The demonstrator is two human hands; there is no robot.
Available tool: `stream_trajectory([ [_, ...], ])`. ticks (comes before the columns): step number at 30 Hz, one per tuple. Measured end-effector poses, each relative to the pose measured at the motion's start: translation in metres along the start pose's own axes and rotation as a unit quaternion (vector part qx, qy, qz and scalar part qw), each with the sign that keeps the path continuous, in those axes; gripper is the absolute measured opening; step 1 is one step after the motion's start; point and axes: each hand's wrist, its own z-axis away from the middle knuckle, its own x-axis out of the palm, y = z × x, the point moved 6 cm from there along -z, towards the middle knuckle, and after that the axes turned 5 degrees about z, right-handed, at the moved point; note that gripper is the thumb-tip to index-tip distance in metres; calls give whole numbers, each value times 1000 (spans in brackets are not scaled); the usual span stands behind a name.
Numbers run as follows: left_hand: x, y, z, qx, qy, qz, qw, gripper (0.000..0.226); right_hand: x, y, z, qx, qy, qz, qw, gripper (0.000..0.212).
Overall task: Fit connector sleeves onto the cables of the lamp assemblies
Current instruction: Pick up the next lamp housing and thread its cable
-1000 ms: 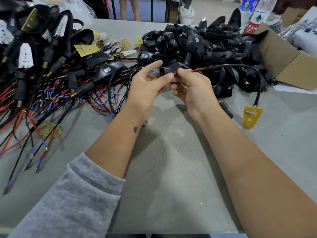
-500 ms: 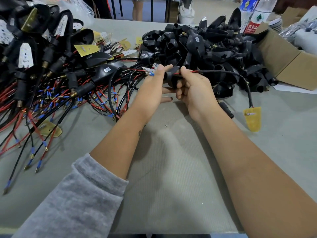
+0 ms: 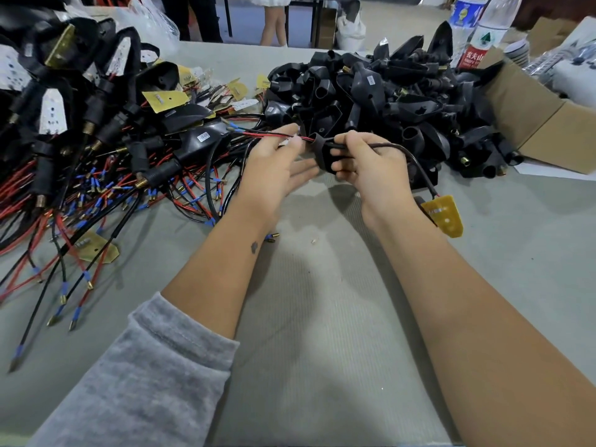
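Sleeve point(image 3: 323, 153) on cable point(image 3: 416, 159) — right hand point(image 3: 371, 169) grips, left hand point(image 3: 277, 169) pinches wires point(image 3: 267, 134).

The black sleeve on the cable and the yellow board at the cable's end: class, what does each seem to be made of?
The black sleeve looks like soft matte rubber or plastic: dull, with no glare. The yellow board, hanging from the cable, looks like rigid, flat circuit-board laminate with small pale parts on it. Neither is certain from looks alone.
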Motion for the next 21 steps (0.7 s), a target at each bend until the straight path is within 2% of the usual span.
stream_trajectory([
  [8, -1, -3, 0, -24, -8, -22, 999, 22, 3, -5, 5, -28, -17, 71, 997, 12],
  [12, -6, -1, -1, -4, 30, -2, 1000, 22, 10, -1, 6, 16, -45, -43, 998, 9],
  [15, -13, 2, -5, 11, 75, 45, 996, 20, 9, 2, 3, 55, -39, -137, 988, 16],
  [18, -17, 3, -6, 17, 86, 88, 992, 19, 6, 3, 2, 53, -26, -155, 986, 13],
  [21, -14, 4, -5, 23, 66, 95, 993, 20, 4, 2, 3, 42, -15, -150, 988, 10],
])
